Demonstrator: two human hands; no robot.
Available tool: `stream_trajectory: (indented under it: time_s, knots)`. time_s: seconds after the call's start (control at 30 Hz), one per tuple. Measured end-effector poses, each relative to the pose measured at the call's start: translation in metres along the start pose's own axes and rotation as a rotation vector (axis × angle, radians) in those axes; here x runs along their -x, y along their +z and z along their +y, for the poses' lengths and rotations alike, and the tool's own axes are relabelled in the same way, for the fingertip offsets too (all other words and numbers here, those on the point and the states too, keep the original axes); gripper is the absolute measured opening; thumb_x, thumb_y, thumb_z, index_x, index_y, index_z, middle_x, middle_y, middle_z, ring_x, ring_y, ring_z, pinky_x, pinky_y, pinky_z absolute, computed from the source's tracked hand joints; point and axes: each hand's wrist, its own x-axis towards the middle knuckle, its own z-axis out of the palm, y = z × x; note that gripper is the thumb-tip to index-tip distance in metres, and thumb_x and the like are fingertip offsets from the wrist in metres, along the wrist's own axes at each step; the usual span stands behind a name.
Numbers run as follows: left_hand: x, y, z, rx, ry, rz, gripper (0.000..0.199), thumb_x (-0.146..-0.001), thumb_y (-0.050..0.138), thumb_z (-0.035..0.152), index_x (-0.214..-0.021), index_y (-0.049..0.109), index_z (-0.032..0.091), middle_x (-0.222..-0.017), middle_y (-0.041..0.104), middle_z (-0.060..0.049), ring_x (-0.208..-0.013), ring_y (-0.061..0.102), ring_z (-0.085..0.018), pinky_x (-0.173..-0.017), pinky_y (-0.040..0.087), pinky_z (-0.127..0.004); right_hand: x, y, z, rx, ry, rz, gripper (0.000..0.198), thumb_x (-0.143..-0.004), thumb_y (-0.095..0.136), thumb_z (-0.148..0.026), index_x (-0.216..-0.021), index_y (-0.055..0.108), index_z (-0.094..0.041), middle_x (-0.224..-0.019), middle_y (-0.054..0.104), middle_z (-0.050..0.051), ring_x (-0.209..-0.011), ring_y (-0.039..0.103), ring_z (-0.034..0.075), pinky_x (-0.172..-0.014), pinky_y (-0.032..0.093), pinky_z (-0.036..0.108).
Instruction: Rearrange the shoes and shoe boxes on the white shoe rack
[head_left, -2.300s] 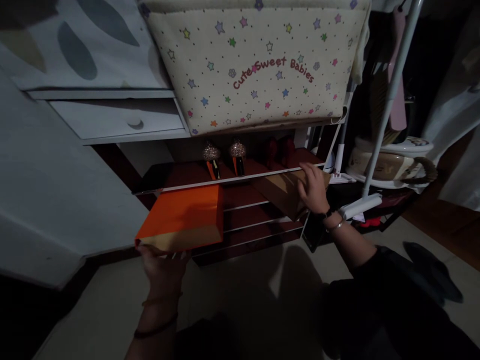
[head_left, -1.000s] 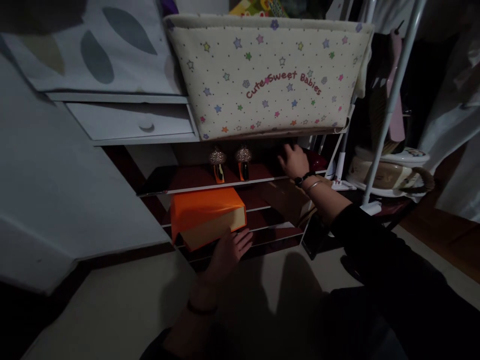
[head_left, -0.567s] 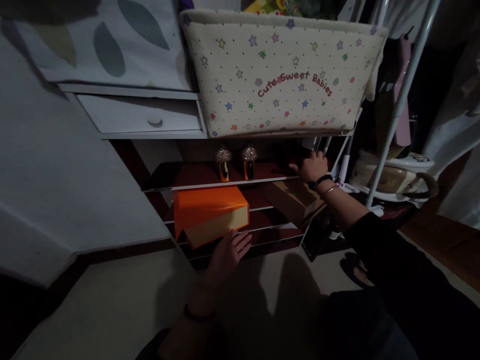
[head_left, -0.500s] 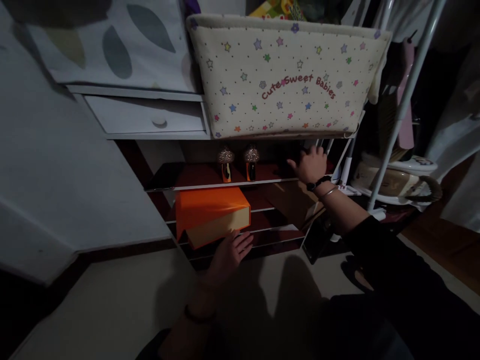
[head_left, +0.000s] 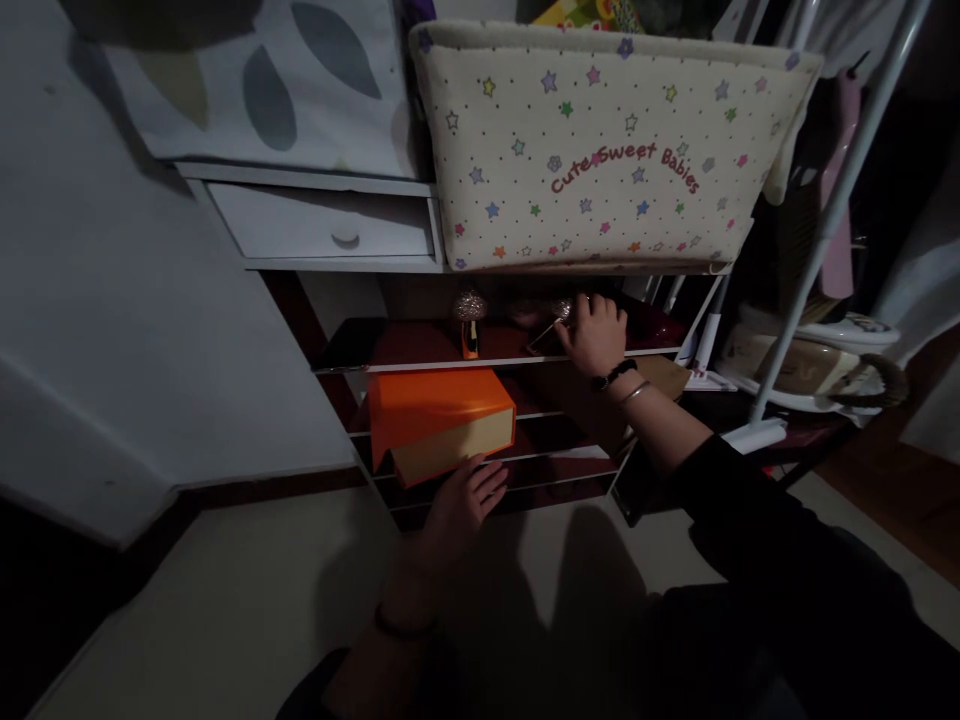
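A dark red shoe rack [head_left: 420, 362] stands low against the wall. My right hand [head_left: 598, 333] reaches onto its top shelf and closes on a glitter-topped high-heeled shoe [head_left: 556, 313], which lies tilted toward the hand. The matching shoe [head_left: 469, 322] stands upright to its left. An orange box [head_left: 439, 415] with a tan side sits on the second shelf, sticking out over the front. My left hand [head_left: 463, 500] rests just under the box's front corner, fingers apart and holding nothing.
A cream fabric basket [head_left: 607, 150] printed with stars sits above the rack, next to a white drawer [head_left: 330, 222]. A brown box [head_left: 664, 377] lies on the second shelf at right. White poles [head_left: 832, 210] and stacked items stand at right. Pale floor lies in front.
My right hand has moved left along the top shelf and taken the right glittery shoe, tipping it over. My left hand let go of the orange box after pushing it onto the shelf.
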Motion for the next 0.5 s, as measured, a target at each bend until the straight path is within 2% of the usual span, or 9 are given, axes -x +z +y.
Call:
stream_trajectory:
  time_s: [0.07,0.17,0.23,0.3,0.4,0.5]
  knots:
    - [0.003,0.004,0.000,0.003,0.009,0.013,0.037,-0.093,0.061,0.025,-0.129,0.053,0.020,-0.147,0.060,-0.022,-0.139,0.060,-0.033,-0.121,0.043,-0.051,0.005,0.005,0.017,0.020,0.019,-0.057,0.066,-0.104,0.047,-0.051,-0.148,0.049,-0.003,-0.134,0.063,0.030,-0.125,0.049,0.043,-0.102,0.037,0.056]
    - [0.007,0.015,0.000,-0.014,0.008,0.045,0.038,-0.094,0.061,0.027,-0.131,0.054,0.020,-0.148,0.060,-0.022,-0.140,0.058,-0.034,-0.121,0.043,-0.052,0.008,0.006,0.026,0.039,-0.136,-0.163,0.061,-0.104,0.047,-0.053,-0.139,0.059,-0.005,-0.134,0.065,0.027,-0.136,0.043,0.041,-0.109,0.034,0.057]
    - [0.010,0.022,0.000,-0.027,0.001,0.067,0.038,-0.096,0.059,0.028,-0.133,0.054,0.019,-0.149,0.059,-0.023,-0.142,0.057,-0.034,-0.120,0.044,-0.053,0.006,0.001,0.019,0.044,-0.223,-0.178,0.055,-0.104,0.048,-0.055,-0.128,0.067,-0.009,-0.140,0.063,0.025,-0.140,0.040,0.041,-0.112,0.031,0.058]
    - [0.012,0.027,0.000,-0.028,-0.003,0.079,0.040,-0.096,0.058,0.029,-0.134,0.055,0.018,-0.150,0.058,-0.023,-0.142,0.056,-0.034,-0.121,0.043,-0.052,0.003,-0.006,0.002,0.034,-0.183,-0.121,0.054,-0.103,0.049,-0.057,-0.122,0.071,-0.011,-0.143,0.059,0.025,-0.139,0.040,0.043,-0.112,0.031,0.059]
    - [0.013,0.027,0.002,-0.011,0.000,0.069,0.043,-0.094,0.061,0.028,-0.136,0.055,0.018,-0.150,0.058,-0.024,-0.142,0.057,-0.034,-0.120,0.043,-0.052,-0.006,-0.016,-0.038,-0.084,-0.135,-0.062,0.057,-0.103,0.051,-0.056,-0.135,0.063,-0.011,-0.138,0.061,0.024,-0.130,0.048,0.041,-0.107,0.039,0.054]
    - [0.010,0.023,0.003,-0.005,-0.007,0.061,0.039,-0.094,0.062,0.027,-0.131,0.056,0.018,-0.150,0.058,-0.023,-0.141,0.058,-0.033,-0.120,0.044,-0.050,-0.019,-0.017,-0.087,-0.265,-0.177,-0.144,0.065,-0.103,0.052,-0.059,-0.146,0.052,-0.010,-0.132,0.064,0.022,-0.122,0.057,0.037,-0.101,0.046,0.047]
